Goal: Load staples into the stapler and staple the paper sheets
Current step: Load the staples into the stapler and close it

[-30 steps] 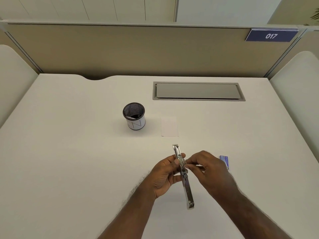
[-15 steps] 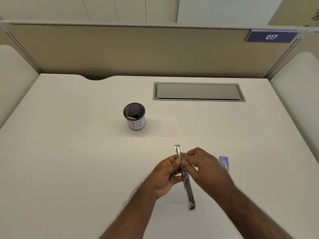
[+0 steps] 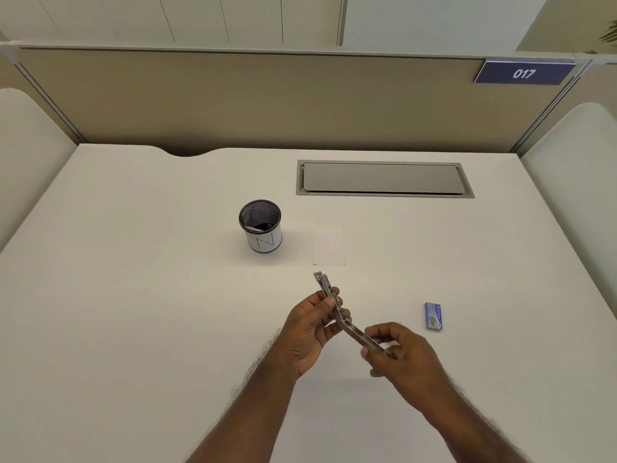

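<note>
Nearest the camera, the right hand [image 3: 399,352] is curling its fingers round the near arm of the stapler [image 3: 344,315], pinching that metal end between thumb and fingertips, while the left hand [image 3: 312,325] is gripping the far arm just beyond the hinge, thumb lying along the top and fingers wrapped underneath. The stapler is being held above the desk [image 3: 133,312], swung open into a shallow bend: its far arm is pointing away toward the paper sheets [image 3: 329,246], and its near arm is angling down and to the right into the right hand. The coming move probably turns on that bend, since the open channel is lying along the far arm, running away from the person, and whether staples are already sitting in it cannot be told from here. The staple box [image 3: 433,315] is lying flat to the right of both hands, well apart from the stapler and nearer the right hand, so that hand looks better placed to reach it. Farther on, the sheets are resting just beyond the stapler's far tip, with the mesh pen cup [image 3: 260,227] standing to their left and a cable hatch [image 3: 384,178] set into the desk behind; the desk edges are lying well away on every side.
</note>
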A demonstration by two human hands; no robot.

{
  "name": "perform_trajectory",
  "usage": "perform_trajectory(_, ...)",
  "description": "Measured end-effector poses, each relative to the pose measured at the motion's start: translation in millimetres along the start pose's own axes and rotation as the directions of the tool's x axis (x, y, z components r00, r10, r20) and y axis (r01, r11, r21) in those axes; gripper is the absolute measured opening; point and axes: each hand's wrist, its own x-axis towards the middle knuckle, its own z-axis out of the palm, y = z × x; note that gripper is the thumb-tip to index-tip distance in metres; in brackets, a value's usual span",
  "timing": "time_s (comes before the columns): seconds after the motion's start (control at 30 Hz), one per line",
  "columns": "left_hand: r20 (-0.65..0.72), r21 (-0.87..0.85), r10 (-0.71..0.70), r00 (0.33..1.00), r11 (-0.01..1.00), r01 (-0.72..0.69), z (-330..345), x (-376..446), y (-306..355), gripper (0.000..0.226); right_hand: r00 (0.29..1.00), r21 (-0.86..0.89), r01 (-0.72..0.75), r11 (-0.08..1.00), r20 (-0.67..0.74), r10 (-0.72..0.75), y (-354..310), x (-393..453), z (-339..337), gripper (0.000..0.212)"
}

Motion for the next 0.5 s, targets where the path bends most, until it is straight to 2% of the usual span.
perform_trajectory(0.13, 0.028, 0.166, -0.028, 0.999, 0.986, 0.023, -1, -4, 1, 0.034, 0.995, 0.321, 0.028, 0.947, -0.096, 0.003, -3, 6, -4, 0.017)
perform_trajectory(0.23, 0.062, 0.240, -0.062, 0.996, 0.970, 0.045, -1, -8, -4, 0.035, 0.997, 0.409, 0.051, 0.911, -0.079, -0.020, -5, 13, 0, 0.010)
perform_trajectory(0.3, 0.098, 0.283, -0.082, 0.992, 0.958, 0.051, 0, -10, -7, 0.035, 0.999, 0.395, 0.042, 0.918, -0.029, -0.033, -7, 19, 3, 0.009)
perform_trajectory(0.5, 0.119, 0.352, -0.116, 0.986, 0.934, 0.067, -6, -16, -5, 0.037, 0.972, 0.450, -0.068, 0.890, 0.232, -0.043, -5, 27, 7, 0.029)
